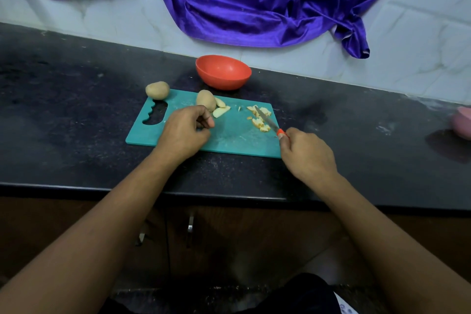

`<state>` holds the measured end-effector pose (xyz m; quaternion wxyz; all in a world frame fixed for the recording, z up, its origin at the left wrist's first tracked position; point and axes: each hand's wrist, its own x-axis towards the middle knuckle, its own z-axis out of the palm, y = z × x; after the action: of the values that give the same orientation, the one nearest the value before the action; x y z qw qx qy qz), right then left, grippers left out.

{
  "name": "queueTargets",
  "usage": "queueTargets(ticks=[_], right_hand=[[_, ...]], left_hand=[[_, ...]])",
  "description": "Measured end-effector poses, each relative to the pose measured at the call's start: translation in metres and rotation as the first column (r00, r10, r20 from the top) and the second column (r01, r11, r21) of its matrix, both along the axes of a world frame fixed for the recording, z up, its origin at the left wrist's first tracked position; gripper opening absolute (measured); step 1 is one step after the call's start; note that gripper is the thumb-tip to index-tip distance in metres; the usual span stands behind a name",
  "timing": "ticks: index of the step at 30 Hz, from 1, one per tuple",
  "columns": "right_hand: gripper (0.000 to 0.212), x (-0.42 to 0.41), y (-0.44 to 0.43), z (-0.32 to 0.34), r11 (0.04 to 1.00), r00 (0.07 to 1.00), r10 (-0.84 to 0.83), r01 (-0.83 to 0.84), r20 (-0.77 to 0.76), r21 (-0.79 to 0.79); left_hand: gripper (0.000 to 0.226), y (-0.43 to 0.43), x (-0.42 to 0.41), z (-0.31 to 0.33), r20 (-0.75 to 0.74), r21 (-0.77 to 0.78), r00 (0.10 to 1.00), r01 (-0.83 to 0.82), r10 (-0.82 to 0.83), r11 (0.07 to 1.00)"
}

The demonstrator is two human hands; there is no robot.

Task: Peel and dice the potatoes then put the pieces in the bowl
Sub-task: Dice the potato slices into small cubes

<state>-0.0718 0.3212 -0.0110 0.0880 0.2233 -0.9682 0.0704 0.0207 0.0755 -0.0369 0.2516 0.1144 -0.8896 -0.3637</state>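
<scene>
A teal board point(229, 136) lay on the black bench point(76, 115), with a red bowl point(223, 72) just behind it. One whole potato point(157, 90) sat at the board's far left corner. A second potato point(205, 99) stood on the board with pale slices point(221, 111) touching it. The left hand point(184, 130) was over the board near the slices, fingers curled in, nothing visible in them. The right hand point(305, 153) gripped an orange-handled knife point(267, 121), its blade lying over diced pieces point(258, 123) at the board's right end. The hands were apart.
</scene>
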Motion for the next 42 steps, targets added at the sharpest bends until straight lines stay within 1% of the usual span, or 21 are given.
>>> queueTargets(ticks=[2, 6, 7, 9, 12, 14, 16, 18, 21, 23, 24, 26, 28, 30, 32, 35, 37, 38, 40, 42], right_hand=[[0.033, 0.001, 0.0, -0.004, 0.999, 1.0, 0.01, -0.01, 0.012, -0.033], [0.033, 0.008, -0.001, -0.011, 0.976, 0.999, 0.044, -0.046, -0.011, -0.211], [0.033, 0.01, -0.002, -0.015, 0.974, 0.998, 0.051, -0.056, -0.027, -0.219], [0.032, 0.013, -0.003, -0.02, 0.981, 0.996, 0.062, -0.074, -0.07, -0.178], [0.034, 0.012, -0.005, -0.024, 0.99, 0.992, 0.075, -0.087, -0.106, -0.114], [0.034, 0.011, -0.004, -0.024, 0.991, 0.991, 0.073, -0.084, -0.109, -0.105], [0.034, 0.012, -0.004, -0.025, 0.991, 0.99, 0.073, -0.086, -0.123, -0.101], [0.033, 0.012, -0.003, -0.025, 0.991, 0.988, 0.078, -0.091, -0.13, -0.1], [0.034, 0.011, -0.002, -0.025, 0.989, 0.989, 0.085, -0.099, -0.122, -0.113], [0.035, 0.01, -0.002, -0.025, 0.988, 0.989, 0.088, -0.102, -0.122, -0.116], [0.035, 0.01, -0.002, -0.025, 0.988, 0.989, 0.09, -0.104, -0.121, -0.115], [0.034, 0.01, -0.002, -0.026, 0.988, 0.989, 0.093, -0.106, -0.119, -0.111], [0.033, 0.009, -0.002, -0.026, 0.987, 0.988, 0.098, -0.112, -0.119, -0.116], [0.032, 0.01, -0.001, -0.025, 0.986, 0.988, 0.102, -0.116, -0.118, -0.121], [0.032, 0.009, -0.001, -0.025, 0.986, 0.988, 0.101, -0.115, -0.114, -0.121], [0.035, 0.01, -0.002, -0.025, 0.986, 0.989, 0.094, -0.108, -0.111, -0.13], [0.035, 0.01, -0.003, -0.025, 0.986, 0.991, 0.09, -0.103, -0.099, -0.133], [0.035, 0.011, -0.003, -0.024, 0.987, 0.992, 0.089, -0.101, -0.094, -0.129], [0.035, 0.013, -0.004, -0.023, 0.989, 0.992, 0.081, -0.092, -0.097, -0.114], [0.035, 0.017, -0.004, -0.022, 0.99, 0.993, 0.061, -0.073, -0.099, -0.12]], left_hand=[[0.023, 0.0, 0.0, 0.0, 0.006, 0.002, 1.0, -0.001, 0.001, 1.0], [0.023, 0.001, -0.001, 0.001, 0.006, -0.011, 1.0, -0.005, 0.005, 1.0], [0.022, 0.0, -0.002, 0.0, 0.003, -0.015, 1.0, -0.01, 0.01, 1.0], [0.019, -0.001, -0.005, 0.0, 0.003, -0.042, 1.0, -0.02, 0.02, 0.999], [0.017, -0.004, -0.016, 0.007, 0.041, -0.104, 0.998, -0.04, 0.044, 0.994], [0.018, -0.005, -0.027, 0.013, 0.055, -0.157, 0.997, -0.043, 0.052, 0.987], [0.014, -0.006, -0.04, 0.019, 0.067, -0.228, 0.996, -0.05, 0.067, 0.972], [0.016, -0.007, -0.052, 0.022, 0.119, -0.367, 0.987, -0.057, 0.108, 0.929], [0.028, -0.002, -0.067, 0.026, 0.213, -0.588, 0.955, -0.043, 0.206, 0.808], [0.034, 0.001, -0.075, 0.026, 0.237, -0.666, 0.937, -0.037, 0.258, 0.745], [0.035, 0.002, -0.078, 0.026, 0.249, -0.68, 0.929, -0.033, 0.273, 0.733], [0.035, 0.004, -0.082, 0.027, 0.286, -0.653, 0.916, -0.03, 0.283, 0.757], [0.034, 0.004, -0.083, 0.031, 0.34, -0.579, 0.904, -0.016, 0.26, 0.815], [0.028, 0.005, -0.079, 0.034, 0.378, -0.499, 0.906, 0.026, 0.191, 0.866], [0.027, 0.007, -0.068, 0.032, 0.384, -0.407, 0.921, 0.098, 0.073, 0.908], [0.026, 0.011, -0.043, 0.021, 0.323, -0.268, 0.943, 0.166, -0.073, 0.949], [0.019, 0.011, -0.029, 0.012, 0.242, -0.194, 0.963, 0.169, -0.12, 0.966], [0.017, 0.01, -0.023, 0.008, 0.193, -0.18, 0.973, 0.164, -0.129, 0.97], [0.015, 0.007, -0.013, 0.0, 0.1, -0.207, 0.988, 0.137, -0.119, 0.969], [0.015, 0.006, -0.008, -0.006, 0.05, -0.241, 0.995, 0.098, -0.088, 0.966]])
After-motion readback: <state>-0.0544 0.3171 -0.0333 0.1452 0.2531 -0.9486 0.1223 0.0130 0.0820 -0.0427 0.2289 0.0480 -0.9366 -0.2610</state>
